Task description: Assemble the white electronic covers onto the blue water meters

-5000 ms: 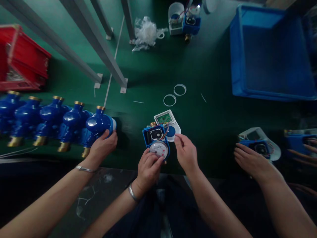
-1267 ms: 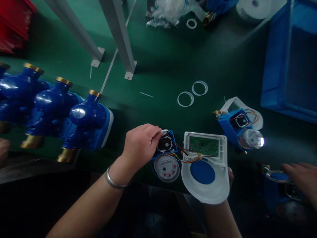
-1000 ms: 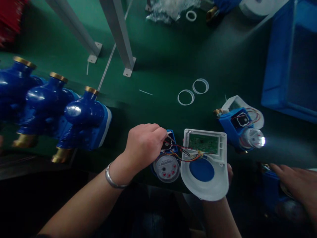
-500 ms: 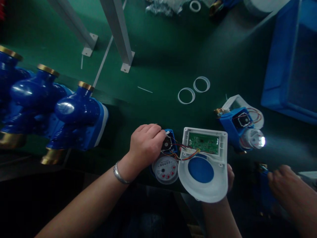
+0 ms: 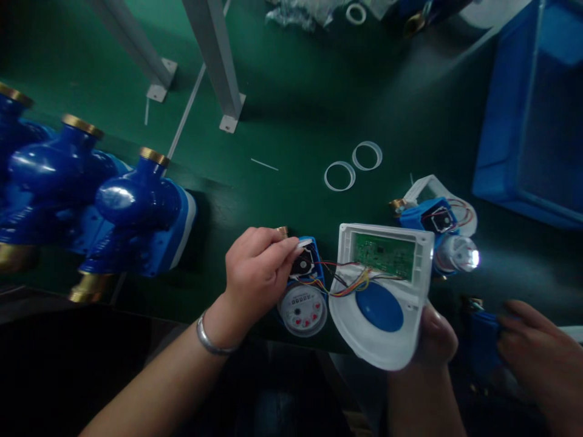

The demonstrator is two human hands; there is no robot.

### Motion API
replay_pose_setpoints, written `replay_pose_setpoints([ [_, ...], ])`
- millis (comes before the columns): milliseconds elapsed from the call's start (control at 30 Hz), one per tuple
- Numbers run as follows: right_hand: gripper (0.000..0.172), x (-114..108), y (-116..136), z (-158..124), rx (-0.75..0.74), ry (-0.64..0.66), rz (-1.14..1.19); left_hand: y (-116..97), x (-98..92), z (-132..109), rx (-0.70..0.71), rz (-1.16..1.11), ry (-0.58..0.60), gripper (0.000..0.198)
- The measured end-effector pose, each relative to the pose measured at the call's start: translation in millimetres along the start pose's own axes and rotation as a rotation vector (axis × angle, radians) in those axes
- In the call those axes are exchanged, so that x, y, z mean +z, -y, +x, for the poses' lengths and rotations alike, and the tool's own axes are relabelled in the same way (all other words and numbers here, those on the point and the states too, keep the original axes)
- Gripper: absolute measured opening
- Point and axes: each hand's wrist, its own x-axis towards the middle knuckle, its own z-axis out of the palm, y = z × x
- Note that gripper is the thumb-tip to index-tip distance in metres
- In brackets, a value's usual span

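A: What's the left hand [image 5: 255,270] doing?

B: Its fingertips [image 5: 291,247] pinch a small white piece at the top of the open blue meter [image 5: 306,285], just above the round dial [image 5: 302,309].

A: And the right hand [image 5: 435,340]?

B: It holds the white cover [image 5: 387,303] from beneath, tilted, inner side up. A green circuit board [image 5: 385,255] sits in it, and coloured wires [image 5: 346,282] run from it to the meter.

A: Anything nearby?

B: Two white rings [image 5: 353,165] lie farther out on the green table [image 5: 296,85]. A second open meter [image 5: 437,227] lies to the right. A row of blue meter bodies [image 5: 104,206] lies to the left. Another person's hand [image 5: 542,358] is at the near right.
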Motion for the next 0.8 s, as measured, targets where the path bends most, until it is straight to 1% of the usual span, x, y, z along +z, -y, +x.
replay_pose_setpoints([
  [67,0.047,5,13,1,-0.026,-0.003,0.125,-9,-5.1,5,-0.070,-0.072,-0.025,0.007],
  [100,0.053,7,17,0,-0.052,-0.001,0.154,-13,-5.2,8,-0.109,-0.099,-0.014,0.008],
  [167,0.065,8,23,-3,-0.108,0.028,0.125,-20,-0.2,13,-0.158,-0.130,0.065,0.011],
  [200,0.068,9,25,-5,-0.130,0.062,0.088,-22,4.1,16,-0.166,-0.137,0.136,0.012],
  [233,0.069,9,28,-6,-0.144,0.105,0.048,-24,8.7,19,-0.164,-0.133,0.232,0.014],
  [333,0.068,11,35,-6,-0.151,0.210,-0.046,-24,18.3,29,-0.105,-0.069,0.575,0.019],
  [367,0.066,12,37,-5,-0.152,0.224,-0.065,-24,18.6,32,-0.076,-0.061,0.652,0.019],
  [400,0.064,13,39,-3,-0.155,0.220,-0.072,-24,17.2,34,-0.052,-0.075,0.675,0.019],
  [433,0.063,13,40,-1,-0.160,0.202,-0.071,-24,14.3,34,-0.046,-0.107,0.631,0.021],
  [467,0.061,13,40,1,-0.165,0.176,-0.062,-26,10.3,33,-0.065,-0.148,0.529,0.023],
  [533,0.061,14,39,4,-0.160,0.137,-0.034,-34,1.3,24,-0.145,-0.203,0.242,0.019],
  [567,0.061,14,39,5,-0.152,0.134,-0.020,-40,-2.5,18,-0.178,-0.203,0.125,0.017],
  [600,0.062,14,39,5,-0.143,0.142,-0.015,-46,-5.2,11,-0.195,-0.188,0.053,0.021],
  [633,0.062,15,40,5,-0.136,0.153,-0.018,-53,-6.5,3,-0.196,-0.164,0.033,0.025],
  [700,0.061,16,42,4,-0.137,0.169,-0.032,-66,-5.1,-13,-0.177,-0.087,0.084,0.027],
  [800,0.057,17,47,2,-0.153,0.174,-0.056,-80,2.0,-29,-0.193,0.023,0.159,0.017],
])
